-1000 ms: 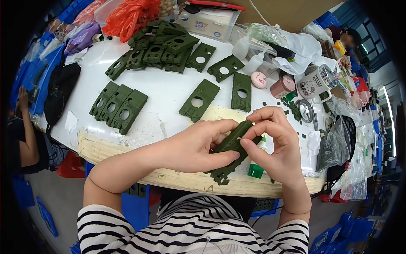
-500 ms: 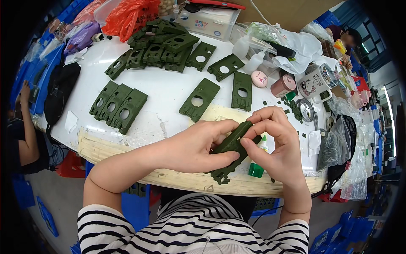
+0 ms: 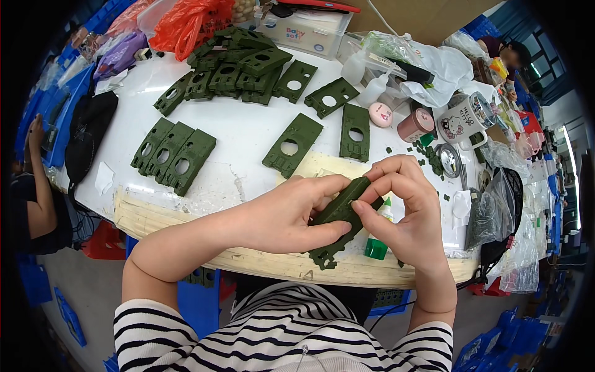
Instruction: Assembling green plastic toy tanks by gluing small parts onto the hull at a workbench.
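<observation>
One green part is grasped by the left grip and right grip; three similar parts are aligned at its ten o'clock.

The left forearm runs diagonally inward from a bent elbow. The left hand is clenched in a grasp, thumb extended rightward. The right forearm rises nearly upright; the right hand arches leftward, thumb and fingers bent.

The dark green elongated plastic part looks matt and uneven; the broad white tabletop, smooth and glossy.
</observation>
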The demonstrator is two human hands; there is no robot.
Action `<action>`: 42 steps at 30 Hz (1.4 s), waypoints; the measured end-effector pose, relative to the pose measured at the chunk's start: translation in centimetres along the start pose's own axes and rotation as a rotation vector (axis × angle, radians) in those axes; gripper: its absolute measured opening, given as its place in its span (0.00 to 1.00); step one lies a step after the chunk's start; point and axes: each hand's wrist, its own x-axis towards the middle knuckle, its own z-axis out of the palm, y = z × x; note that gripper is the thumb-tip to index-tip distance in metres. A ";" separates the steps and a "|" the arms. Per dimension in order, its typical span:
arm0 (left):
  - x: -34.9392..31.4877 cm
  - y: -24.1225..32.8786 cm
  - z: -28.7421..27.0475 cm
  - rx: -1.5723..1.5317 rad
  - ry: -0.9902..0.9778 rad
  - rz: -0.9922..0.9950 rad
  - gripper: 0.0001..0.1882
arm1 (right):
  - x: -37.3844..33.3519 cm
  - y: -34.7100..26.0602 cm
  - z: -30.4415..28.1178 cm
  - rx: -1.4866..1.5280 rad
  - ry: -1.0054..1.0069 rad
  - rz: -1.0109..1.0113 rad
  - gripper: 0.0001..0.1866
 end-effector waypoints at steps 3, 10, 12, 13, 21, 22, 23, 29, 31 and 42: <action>0.1 -1.1 0.2 -0.037 0.026 0.056 0.23 | 0.0 0.0 0.0 -0.006 0.004 -0.007 0.08; 0.0 -0.3 0.1 0.021 0.025 0.068 0.24 | 0.0 0.0 -0.1 -0.011 0.000 -0.012 0.08; 0.0 -0.4 0.2 -0.013 0.028 0.076 0.24 | 0.0 0.0 -0.1 -0.012 -0.002 -0.016 0.08; 0.0 -0.3 0.3 -0.015 0.025 0.080 0.24 | 0.0 0.0 -0.2 -0.013 -0.002 -0.021 0.08; 0.1 -0.8 0.1 -0.099 -0.017 0.077 0.24 | 0.0 0.1 -0.7 0.060 -0.034 -0.043 0.13; 0.1 -0.5 -0.2 -0.107 -0.035 0.059 0.24 | 0.0 0.1 -1.0 0.131 -0.039 -0.020 0.15; 0.1 -0.4 -0.4 -0.115 -0.053 0.042 0.23 | -0.1 0.1 -1.2 0.203 -0.044 0.003 0.18; 0.1 -0.5 -0.8 -0.320 -0.165 0.060 0.20 | 0.9 -0.7 -2.5 0.111 -0.278 -0.209 0.33; 0.1 -0.5 -0.9 -0.291 -0.185 0.072 0.19 | 0.8 -0.3 -2.5 0.057 -0.325 -0.204 0.33; 0.4 0.6 -1.0 -0.364 0.169 0.293 0.36 | 0.4 0.2 -2.3 0.155 0.117 -0.089 0.35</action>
